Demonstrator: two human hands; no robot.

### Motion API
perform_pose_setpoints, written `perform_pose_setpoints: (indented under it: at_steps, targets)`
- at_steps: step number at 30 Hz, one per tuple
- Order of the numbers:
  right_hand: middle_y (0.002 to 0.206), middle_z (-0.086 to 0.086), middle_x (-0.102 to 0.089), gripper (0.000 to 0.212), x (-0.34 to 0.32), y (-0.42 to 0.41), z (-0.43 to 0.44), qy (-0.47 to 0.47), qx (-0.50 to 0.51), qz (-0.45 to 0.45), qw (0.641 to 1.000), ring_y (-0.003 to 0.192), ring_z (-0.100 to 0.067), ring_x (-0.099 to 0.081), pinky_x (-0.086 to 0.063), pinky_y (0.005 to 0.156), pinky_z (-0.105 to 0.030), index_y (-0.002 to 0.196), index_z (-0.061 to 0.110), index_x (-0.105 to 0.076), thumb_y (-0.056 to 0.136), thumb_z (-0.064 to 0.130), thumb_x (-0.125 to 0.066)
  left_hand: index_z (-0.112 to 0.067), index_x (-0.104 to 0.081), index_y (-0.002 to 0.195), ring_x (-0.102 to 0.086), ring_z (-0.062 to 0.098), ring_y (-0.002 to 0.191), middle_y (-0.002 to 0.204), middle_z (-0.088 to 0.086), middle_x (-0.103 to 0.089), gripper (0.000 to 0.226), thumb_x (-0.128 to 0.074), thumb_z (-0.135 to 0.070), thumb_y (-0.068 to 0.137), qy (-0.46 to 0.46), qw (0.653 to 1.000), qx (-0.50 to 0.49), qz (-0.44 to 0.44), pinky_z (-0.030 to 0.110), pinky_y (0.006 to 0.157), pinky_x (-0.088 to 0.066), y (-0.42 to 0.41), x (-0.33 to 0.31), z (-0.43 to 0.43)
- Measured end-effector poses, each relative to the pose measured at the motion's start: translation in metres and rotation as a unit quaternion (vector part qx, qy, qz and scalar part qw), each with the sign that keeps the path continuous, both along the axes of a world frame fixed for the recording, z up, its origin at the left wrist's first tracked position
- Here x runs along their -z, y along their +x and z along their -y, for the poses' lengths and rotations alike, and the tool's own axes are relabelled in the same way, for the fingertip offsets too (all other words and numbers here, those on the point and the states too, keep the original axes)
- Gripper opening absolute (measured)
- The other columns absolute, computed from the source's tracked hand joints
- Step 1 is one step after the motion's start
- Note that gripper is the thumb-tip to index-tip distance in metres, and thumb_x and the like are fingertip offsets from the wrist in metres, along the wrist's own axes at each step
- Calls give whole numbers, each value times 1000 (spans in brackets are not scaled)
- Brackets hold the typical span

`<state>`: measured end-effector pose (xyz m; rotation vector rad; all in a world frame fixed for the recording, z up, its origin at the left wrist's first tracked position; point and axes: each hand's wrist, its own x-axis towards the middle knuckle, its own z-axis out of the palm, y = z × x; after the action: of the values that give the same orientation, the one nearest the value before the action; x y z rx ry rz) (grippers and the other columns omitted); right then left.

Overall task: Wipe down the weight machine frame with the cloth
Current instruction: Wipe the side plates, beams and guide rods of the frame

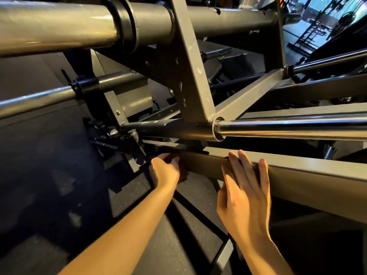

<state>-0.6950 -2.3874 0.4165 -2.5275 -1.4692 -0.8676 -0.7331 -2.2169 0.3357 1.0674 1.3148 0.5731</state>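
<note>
Gym floor (49,175) below: left hand (163,171), fingers curled on the cloth (183,176) at the 9 o'clock end of the frame beam (307,175); right hand (244,191) flat, fingers straight, bracing; we advise long, firm strokes toward 3 o'clock.

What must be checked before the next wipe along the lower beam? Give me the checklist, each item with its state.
1. Grip on cloth: ok, left hand holds it.
2. Contact with lower beam: ok, cloth sits at its left end.
3. Bracing: ok, right hand lies flat on the beam, fingers over the top edge.
4. Path rightward free: not ok, right hand lies in it.
5. Cloth clean enough: cannot tell, mostly hidden.
</note>
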Motion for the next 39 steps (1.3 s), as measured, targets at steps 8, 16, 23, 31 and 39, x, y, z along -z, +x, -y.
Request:
perform_pose_setpoints:
  at_steps: [8,16,23,31,39]
  targets:
    - [145,-18,-57,43,8,-1,-9,-14,30,-21,999,146,-36,-40,-7,126,-53,110,9,-74,69,17,-79,-22,-63,124,-52,0,88,108,-12,-56,25,-66,-17,99,45,996,72,31,3,52,-41,-4,4,29]
    - [144,-18,-57,41,15,-3,-18,-32,16,-45,998,144,-37,-40,-3,125,-52,109,11,-75,73,30,-71,-28,-71,117,-65,26,110,114,1,-68,25,-70,-33,92,96,987,42,-120,48,96,-55,4,12,-61]
    - [144,-17,-58,46,20,-4,-21,-12,-1,-69,998,145,-34,-38,-2,126,-50,111,12,-75,83,30,-42,-25,-67,115,-60,20,107,103,-7,-61,21,-72,-24,95,21,1000,15,-10,32,89,-48,-1,-5,-22]
    - [144,-14,-58,41,23,1,-19,6,-13,-71,997,146,-32,-39,-3,128,-48,112,12,-75,72,15,-76,-20,-65,125,-60,15,107,111,-6,-61,30,-71,-19,96,58,997,48,-5,20,92,-47,-9,-21,-14]
    - [136,-10,-64,38,14,-6,-12,33,-55,-90,994,142,-26,-45,-12,127,-49,114,16,-72,76,21,-76,-18,-72,98,-62,-3,58,82,-3,-69,5,-72,-15,94,74,979,191,9,11,51,-47,-44,-56,18]
